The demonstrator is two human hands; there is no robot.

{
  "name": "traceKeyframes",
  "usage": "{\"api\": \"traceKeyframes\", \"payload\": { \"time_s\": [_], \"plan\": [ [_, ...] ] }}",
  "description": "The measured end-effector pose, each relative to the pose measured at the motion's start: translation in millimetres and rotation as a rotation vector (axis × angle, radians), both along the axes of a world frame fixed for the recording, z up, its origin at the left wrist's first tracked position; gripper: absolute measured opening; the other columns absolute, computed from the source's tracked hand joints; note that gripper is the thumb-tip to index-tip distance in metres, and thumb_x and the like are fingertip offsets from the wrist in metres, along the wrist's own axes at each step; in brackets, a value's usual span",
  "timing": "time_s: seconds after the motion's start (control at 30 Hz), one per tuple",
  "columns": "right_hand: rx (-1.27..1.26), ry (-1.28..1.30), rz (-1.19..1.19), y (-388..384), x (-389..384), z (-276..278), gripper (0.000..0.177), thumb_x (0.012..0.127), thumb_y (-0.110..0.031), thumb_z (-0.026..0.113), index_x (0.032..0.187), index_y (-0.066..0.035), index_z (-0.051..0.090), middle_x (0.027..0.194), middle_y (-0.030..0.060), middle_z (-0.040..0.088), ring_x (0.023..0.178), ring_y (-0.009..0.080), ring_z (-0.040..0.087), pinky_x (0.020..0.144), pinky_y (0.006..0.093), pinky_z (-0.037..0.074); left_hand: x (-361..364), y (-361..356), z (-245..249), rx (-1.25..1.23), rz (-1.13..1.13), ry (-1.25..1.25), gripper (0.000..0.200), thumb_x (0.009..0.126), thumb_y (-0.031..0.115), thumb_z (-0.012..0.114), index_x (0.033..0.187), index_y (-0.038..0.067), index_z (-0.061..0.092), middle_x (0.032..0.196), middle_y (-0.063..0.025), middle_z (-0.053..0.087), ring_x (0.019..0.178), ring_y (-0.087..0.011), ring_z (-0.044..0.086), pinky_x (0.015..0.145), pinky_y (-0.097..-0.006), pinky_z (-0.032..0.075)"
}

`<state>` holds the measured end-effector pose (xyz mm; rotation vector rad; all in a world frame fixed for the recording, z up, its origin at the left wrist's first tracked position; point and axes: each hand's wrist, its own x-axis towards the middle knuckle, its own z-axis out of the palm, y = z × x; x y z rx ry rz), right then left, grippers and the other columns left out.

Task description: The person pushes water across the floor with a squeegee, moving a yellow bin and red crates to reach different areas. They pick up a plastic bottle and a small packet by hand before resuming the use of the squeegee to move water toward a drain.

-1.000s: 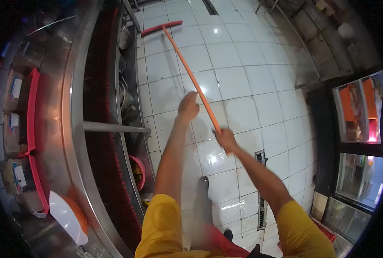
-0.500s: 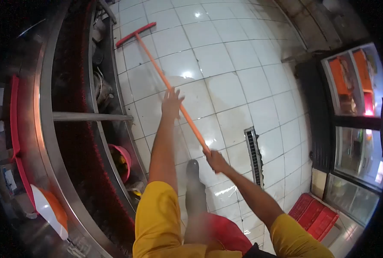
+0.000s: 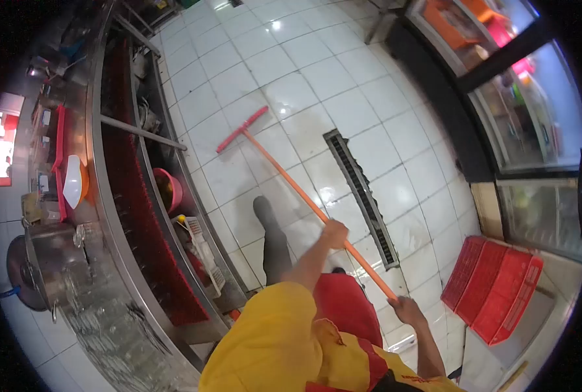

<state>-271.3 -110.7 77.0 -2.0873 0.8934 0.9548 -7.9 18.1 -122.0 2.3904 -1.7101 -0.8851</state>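
Note:
A floor squeegee with a long orange handle (image 3: pixel 285 175) and a red head (image 3: pixel 255 117) slants across wet white floor tiles (image 3: pixel 310 59). Its head rests on the floor. Partway along the handle, my left hand (image 3: pixel 334 233) is closed around it. My right hand (image 3: pixel 408 310) grips the handle near its rear end, lower and to the right. Between the squeegee head and my left arm, a dark boot (image 3: pixel 273 245) stands on the tiles. Beside the handle, to its right, runs a long drain grate (image 3: pixel 359 193).
Left is a steel counter (image 3: pixel 124 287) with a pot (image 3: pixel 26 271) and several glasses (image 3: pixel 114 349). Its lower shelf holds a pink tub (image 3: pixel 167 189) and a white basket (image 3: pixel 204 251). Right are red crates (image 3: pixel 490 291) and a glass-fronted fridge (image 3: pixel 533 117).
The squeegee head has come back towards me. My left hand, previously spread over the handle, is now wrapped round it, nearer my body. My right hand has moved lower and right.

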Motion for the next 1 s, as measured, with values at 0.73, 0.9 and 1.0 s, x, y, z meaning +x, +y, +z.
{"api": "traceKeyframes", "payload": {
  "time_s": [0.73,0.9,1.0],
  "plan": [
    [-0.768,0.375,0.073,-47.2,-314.9,220.4,0.043,0.065,-0.042,0.065,0.055,-0.001,0.059,0.05,0.0135,0.055,0.05,0.0283,0.057,0.049,0.0384,0.044,-294.9,-118.3,174.6,-0.26,-0.244,0.591,0.011,0.056,0.013,0.06,0.06,0.003,0.062,0.065,-0.0167,0.059,0.068,-0.0333,0.06,0.062,-0.0435,0.047],
    [-0.397,0.154,-0.147,-21.6,-85.3,47.1,0.036,0.067,-0.038,0.067,0.066,-0.003,0.063,0.061,0.0164,0.058,0.059,0.0329,0.058,0.052,0.0404,0.045,-48.2,-75.2,56.7,-0.243,-0.14,0.178,0.008,0.055,0.018,0.063,0.059,0.01,0.062,0.062,-0.0127,0.059,0.063,-0.0303,0.059,0.057,-0.0428,0.046],
    [-0.283,-0.088,-0.079,1.5,71.9,-32.7,0.036,0.071,-0.036,0.063,0.075,0.0,0.063,0.07,0.0207,0.06,0.066,0.0354,0.059,0.056,0.0421,0.045,101.1,-49.6,-21.6,-0.104,-0.008,-0.167,0.007,0.066,0.017,0.059,0.064,0.012,0.063,0.071,-0.0077,0.061,0.075,-0.0223,0.06,0.067,-0.0366,0.045]
  ]
}}
